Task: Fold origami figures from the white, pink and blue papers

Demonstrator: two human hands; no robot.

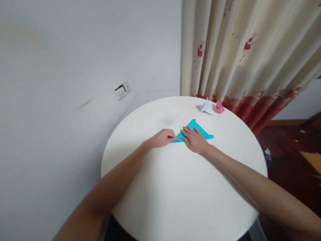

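- So there's a bright blue sheet of paper [192,124], folded into a rough triangle, lying flat on the far half of a round white table [175,190], pretty much straight ahead
- Left hand [162,138] is at the paper's left corner, fingers curled in with thumb and fingertips pinched together on that tip
- Right hand [196,139] lies palm down over the middle of the sheet, fingers straight and a bit spread, pressing on it but not gripping anything
- Past the paper, near the table's far right edge, sit a white folded paper piece [206,107] with pointy tips and a smaller pink one [219,107] just beside it
- Cream curtain [233,50] with red flowers hangs behind those, and a wall socket [120,94] shows on the left
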